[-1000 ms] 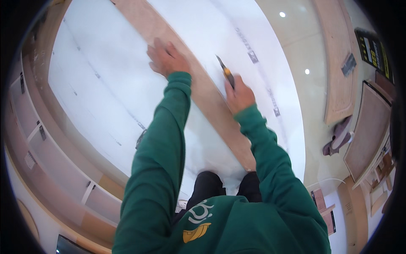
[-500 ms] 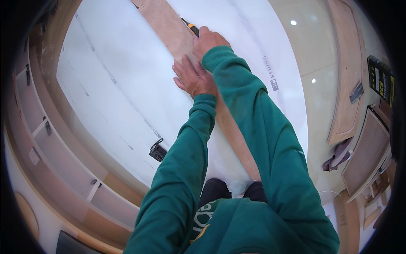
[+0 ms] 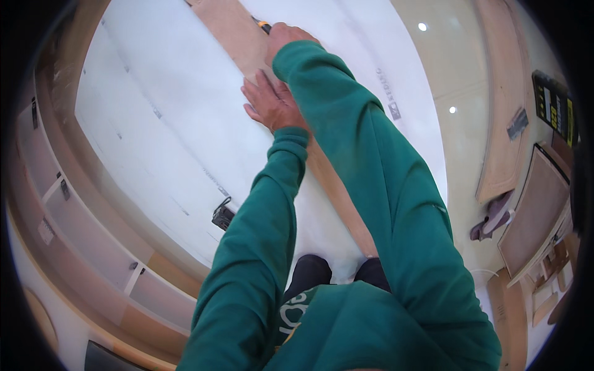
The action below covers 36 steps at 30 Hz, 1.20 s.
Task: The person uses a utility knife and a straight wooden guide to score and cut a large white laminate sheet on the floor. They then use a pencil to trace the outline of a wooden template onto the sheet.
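Across the large white sheet [image 3: 154, 80], as the head view shows it, a long brown strip of wood [image 3: 229, 28] runs slantwise from the top edge down toward the person's dark-trousered knees [image 3: 312, 272]. The left hand [image 3: 272, 106] lies palm down on the strip, around its middle, fingers stretched out and a little apart, the thumb off to the left over the sheet; it presses on the wood rather than gripping anything. Just beyond it, the right hand [image 3: 289, 38] is curled around a black and yellow utility knife [image 3: 265, 26], which sticks out to the left of the knuckles at the strip's right edge. Most of that hand's fingers are hidden, and whether the blade touches the sheet cannot be told. The green right sleeve [image 3: 377, 148] passes over the lower part of the strip. Beside the left forearm, a small black device with a strap [image 3: 223, 214] rests on the sheet. Farther left is a long pale frame with compartments [image 3: 80, 210]; to the right, a curved-looking wooden panel [image 3: 502, 80] carries a small grey piece [image 3: 517, 123].
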{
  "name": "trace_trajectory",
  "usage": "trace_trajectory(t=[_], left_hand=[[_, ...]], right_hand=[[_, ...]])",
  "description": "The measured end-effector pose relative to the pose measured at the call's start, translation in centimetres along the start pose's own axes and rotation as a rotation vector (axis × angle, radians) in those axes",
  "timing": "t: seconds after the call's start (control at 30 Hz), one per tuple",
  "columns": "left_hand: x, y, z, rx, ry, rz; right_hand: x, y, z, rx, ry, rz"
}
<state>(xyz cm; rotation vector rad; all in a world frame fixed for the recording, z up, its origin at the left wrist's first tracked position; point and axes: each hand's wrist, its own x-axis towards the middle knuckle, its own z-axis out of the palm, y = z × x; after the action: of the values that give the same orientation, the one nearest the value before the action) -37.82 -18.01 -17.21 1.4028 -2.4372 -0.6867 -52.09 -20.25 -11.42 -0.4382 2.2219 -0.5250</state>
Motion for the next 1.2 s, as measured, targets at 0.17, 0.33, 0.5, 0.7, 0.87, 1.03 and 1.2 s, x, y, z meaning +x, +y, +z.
trace_trajectory(t=[0.17, 0.33, 0.5, 0.7, 0.87, 1.03, 1.2], left_hand=[[0.0, -0.6, 0.1, 0.010, -0.009, 0.010], [0.1, -1.3, 0.4, -0.041, 0.067, 0.054], [0.1, -1.5, 0.8, -0.051, 0.109, 0.084], [0.4, -2.2, 1.2, -0.032, 0.148, 0.131], [1.2, -2.8, 1.8, -0.057, 0.181, 0.107], [1.2, -2.5, 1.7, -0.056, 0.217, 0.091], [1.1, -2.1, 1.0, 0.058, 0.112, 0.053]], right_hand=[[-4.1, 3.3, 0.7, -0.053, -0.051, 0.024], [-12.8, 10.3, 4.1, -0.030, 0.022, -0.030], [-22.8, 17.4, 7.0, -0.004, -0.114, 0.130], [-35.0, 25.7, 10.3, -0.033, -0.146, 0.206], [-44.7, 32.6, 12.9, -0.083, -0.222, 0.279], [-53.8, 40.1, 15.4, -0.083, -0.238, 0.304], [-60.2, 44.0, 18.7, -0.068, -0.241, 0.426]])
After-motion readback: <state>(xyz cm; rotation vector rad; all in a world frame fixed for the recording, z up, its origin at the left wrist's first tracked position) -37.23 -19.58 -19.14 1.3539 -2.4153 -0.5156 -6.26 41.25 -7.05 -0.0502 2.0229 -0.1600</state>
